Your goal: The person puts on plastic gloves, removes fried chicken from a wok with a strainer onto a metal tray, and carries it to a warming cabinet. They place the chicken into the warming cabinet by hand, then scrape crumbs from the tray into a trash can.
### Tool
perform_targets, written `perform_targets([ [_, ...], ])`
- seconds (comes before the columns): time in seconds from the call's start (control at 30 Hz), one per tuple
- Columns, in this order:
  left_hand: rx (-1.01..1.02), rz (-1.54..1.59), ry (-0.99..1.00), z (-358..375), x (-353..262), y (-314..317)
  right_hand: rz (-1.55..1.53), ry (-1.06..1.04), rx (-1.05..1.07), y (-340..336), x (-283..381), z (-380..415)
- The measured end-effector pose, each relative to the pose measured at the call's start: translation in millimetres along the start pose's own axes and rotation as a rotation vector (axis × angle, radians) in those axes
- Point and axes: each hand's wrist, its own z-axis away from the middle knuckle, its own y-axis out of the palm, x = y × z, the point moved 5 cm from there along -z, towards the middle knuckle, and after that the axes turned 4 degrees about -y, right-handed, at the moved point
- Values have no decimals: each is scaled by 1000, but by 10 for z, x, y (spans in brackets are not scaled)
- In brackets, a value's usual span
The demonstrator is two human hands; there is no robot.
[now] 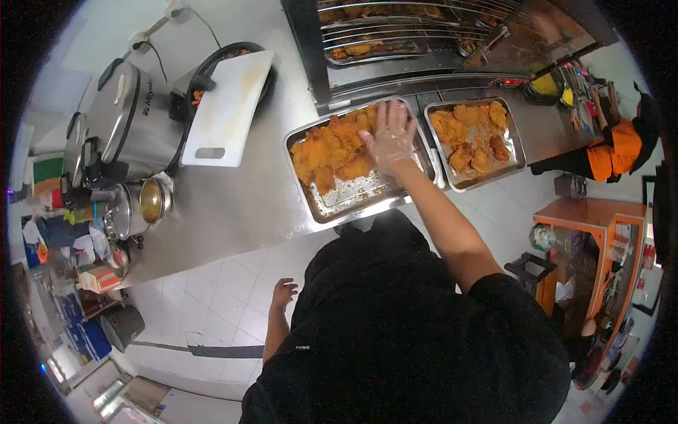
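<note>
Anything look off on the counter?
Yes: the white cutting board sits skewed across the black pan, partly covering it, an odd resting place. No obvious spill shows around the tray under the right hand.

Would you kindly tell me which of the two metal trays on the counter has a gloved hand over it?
The metal tray nearer the white cutting board: the right hand, in clear plastic, is over it; no hand is at the other tray.

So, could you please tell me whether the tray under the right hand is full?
Partly full: fried pieces cover much of the tray, but bare metal shows along its near side.
</note>
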Motion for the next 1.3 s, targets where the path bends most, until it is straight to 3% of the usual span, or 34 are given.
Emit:
perform_targets([
  [0.03, -3, 56, -4, -11, -49, -22, -8, -61, -48, -10, 67, -15],
  [0.07, -7, 112, -12, -7, -75, -51, -26, -24, 113, 72, 81, -15],
  [0.2, -20, 121, 21, 63, -282, -99, -132, -28, 167, -20, 95, -35],
  [0.3, -31, 104, 52, 24, -457, -79, -318, -153, 47, -181, -158, -16],
  [0.33, -36, 115, 66, 19, -481, -50, -470, -257, -216, -432, -283, 97],
  [0.43, 7, 214, 20, -148, -370, 59, -877, 127, -79, -421, -749, 388],
  [0.53, 51, 35, 8, -146, -368, 114, -514, 405, 327, -715, -1183, 521],
  [0.63, 27, -1, -31, -105, -410, 173, -201, 354, -308, -632, -1807, 575],
  [0.8, 16, 28, 14, -184, -520, 184, -283, -62, -191, -230, -2054, 2],
  [0.9, 50, 33, 44, -95, -847, 227, -42, -114, -103, 121, -2165, -235],
  [1.0, -26, 66, 98, 50, -1187, 392, -53, 60, 157, 101, -2297, -397],
  [1.1, -110, 70, 81, 214, -1444, 663, -232, 56, 194, -504, -2210, -219],
  [1.23, -94, 107, 86, 300, -1538, 997, -480, -220, -62, -677, -2026, 120],
  [1.3, -85, 114, 46, 318, -1456, 1151, -621, -70, 8, -756, -1885, 206],
])
